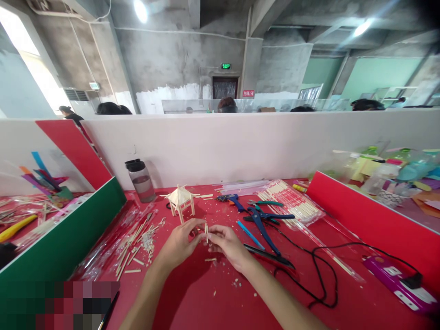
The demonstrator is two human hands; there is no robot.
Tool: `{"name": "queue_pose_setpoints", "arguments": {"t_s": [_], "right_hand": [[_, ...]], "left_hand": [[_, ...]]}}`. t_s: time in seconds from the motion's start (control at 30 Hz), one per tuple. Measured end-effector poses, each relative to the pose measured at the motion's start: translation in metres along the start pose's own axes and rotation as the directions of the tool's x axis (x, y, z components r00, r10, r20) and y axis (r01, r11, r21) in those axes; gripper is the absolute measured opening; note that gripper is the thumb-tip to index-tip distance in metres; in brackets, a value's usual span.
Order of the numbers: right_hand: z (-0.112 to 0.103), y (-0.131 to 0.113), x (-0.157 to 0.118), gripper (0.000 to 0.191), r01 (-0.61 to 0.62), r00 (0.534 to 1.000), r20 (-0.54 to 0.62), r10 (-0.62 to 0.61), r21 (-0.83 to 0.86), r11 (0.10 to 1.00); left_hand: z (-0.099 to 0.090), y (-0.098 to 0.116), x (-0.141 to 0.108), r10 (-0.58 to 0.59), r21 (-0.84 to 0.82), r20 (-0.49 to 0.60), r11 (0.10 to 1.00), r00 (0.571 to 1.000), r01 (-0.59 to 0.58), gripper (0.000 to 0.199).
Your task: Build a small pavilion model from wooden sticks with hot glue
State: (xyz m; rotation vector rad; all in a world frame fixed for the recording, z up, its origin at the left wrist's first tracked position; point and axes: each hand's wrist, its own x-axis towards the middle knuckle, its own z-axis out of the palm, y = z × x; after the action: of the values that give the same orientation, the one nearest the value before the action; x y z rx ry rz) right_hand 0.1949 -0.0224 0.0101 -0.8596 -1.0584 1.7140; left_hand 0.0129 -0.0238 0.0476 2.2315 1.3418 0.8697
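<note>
Near the middle of the red table, my left hand [184,240] and my right hand [227,243] meet around a small piece of pale wooden sticks [206,233], held upright between the fingertips of both. The fingers of each hand are bent and pinched on it. Just behind my left hand stands a small pavilion of pale sticks [181,197] with a pointed roof and thin legs. A short loose stick [210,260] lies on the table below my hands.
Left are scattered sticks [132,250] and a water bottle [141,183]. Right lie a blue glue gun [233,200], blue-handled pliers [263,224], a blue pen [250,234], bagged sticks [292,201], a black cable [319,275] and a purple power strip [400,284]. Low green [79,229] and red [371,220] dividers flank the table.
</note>
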Motion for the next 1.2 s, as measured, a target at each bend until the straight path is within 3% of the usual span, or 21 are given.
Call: {"name": "queue_pose_setpoints", "arguments": {"t_s": [0.57, 0.93, 1.2], "right_hand": [[-0.0037, -0.0071, 0.0006, 0.033, 0.108, 0.993, 0.049, -0.104, -0.095, 0.99], [-0.0049, -0.008, -0.0003, 0.037, 0.046, 0.998, 0.039, -0.045, -0.013, 0.999], [-0.0061, -0.0077, 0.0001, 0.035, 0.052, 0.998, 0.039, -0.05, -0.043, 0.998]], "left_hand": [[-0.0023, 0.005, 0.0013, -0.037, -0.172, 0.043, 0.984, 0.998, 0.044, 0.026], [-0.0013, 0.0039, 0.0012, -0.015, -0.213, 0.005, 0.977, 1.0, 0.015, 0.021], [0.002, 0.0027, 0.0014, 0.016, -0.236, 0.009, 0.972, 1.0, -0.013, 0.019]]}}
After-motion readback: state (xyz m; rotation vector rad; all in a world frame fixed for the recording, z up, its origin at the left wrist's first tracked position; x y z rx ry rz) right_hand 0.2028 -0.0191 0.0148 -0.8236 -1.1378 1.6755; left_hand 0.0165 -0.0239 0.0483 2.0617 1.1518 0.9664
